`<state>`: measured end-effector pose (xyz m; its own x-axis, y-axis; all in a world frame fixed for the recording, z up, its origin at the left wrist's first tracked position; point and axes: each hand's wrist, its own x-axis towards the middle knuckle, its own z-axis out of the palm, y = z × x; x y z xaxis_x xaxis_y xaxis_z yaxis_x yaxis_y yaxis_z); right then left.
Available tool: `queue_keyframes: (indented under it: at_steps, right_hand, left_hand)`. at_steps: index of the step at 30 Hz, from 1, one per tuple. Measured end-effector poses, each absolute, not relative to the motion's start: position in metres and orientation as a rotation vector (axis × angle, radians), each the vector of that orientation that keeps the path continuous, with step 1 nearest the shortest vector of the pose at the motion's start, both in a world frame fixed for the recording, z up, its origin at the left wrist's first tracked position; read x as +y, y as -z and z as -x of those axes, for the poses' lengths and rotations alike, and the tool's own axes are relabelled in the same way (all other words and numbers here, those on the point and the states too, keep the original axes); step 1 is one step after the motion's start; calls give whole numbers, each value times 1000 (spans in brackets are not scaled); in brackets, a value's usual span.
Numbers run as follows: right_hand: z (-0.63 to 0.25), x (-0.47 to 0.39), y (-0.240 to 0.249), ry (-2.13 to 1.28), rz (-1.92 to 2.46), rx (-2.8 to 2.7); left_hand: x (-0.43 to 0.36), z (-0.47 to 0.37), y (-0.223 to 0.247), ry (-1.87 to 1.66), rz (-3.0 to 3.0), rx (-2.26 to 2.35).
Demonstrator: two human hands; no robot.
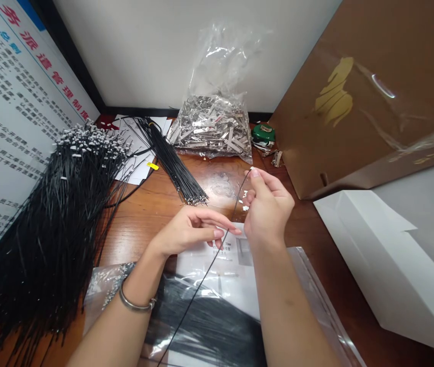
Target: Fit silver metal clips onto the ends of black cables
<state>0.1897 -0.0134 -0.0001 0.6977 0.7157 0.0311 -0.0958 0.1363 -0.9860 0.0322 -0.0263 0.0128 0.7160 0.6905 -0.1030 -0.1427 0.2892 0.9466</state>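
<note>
Bare forearms (295,311) nearest me, my right hand (268,209) right of centre, grip pinched closed on a white-tipped thin black cord (201,283) slanting to bottom edge, my left hand (186,232) curled at it, hold unclear.

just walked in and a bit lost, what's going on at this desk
A person's right hand pinches the white end of a thin black cord, while the left hand guides it lower down. A big pile of white-tipped black cords lies to the left, and a clear bag of metal clips sits behind.
</note>
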Motion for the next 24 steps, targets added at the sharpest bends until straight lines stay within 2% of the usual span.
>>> queue_keyframes:
  at_steps: [5, 9, 14, 17, 24]
  right_hand:
    - [-192, -16, -1, -475, 1461, -672]
    - [-198, -21, -1, -258, 1809, -937]
    - [-205, -26, -2, -308, 2201, -1137]
    - [-207, -26, 2, -351, 2232, -1167]
    - [-206, -25, 2, -383, 2283, -1195]
  left_hand:
    - [-20, -25, -11, -1040, -903, 621]
    - [-5, 4, -13, -1428, -759, 743]
    - [13, 49, -6, -1766, -644, 722]
    - [16, 55, -3, -1819, -549, 689]
    - [11, 37, -11, -1661, -458, 650]
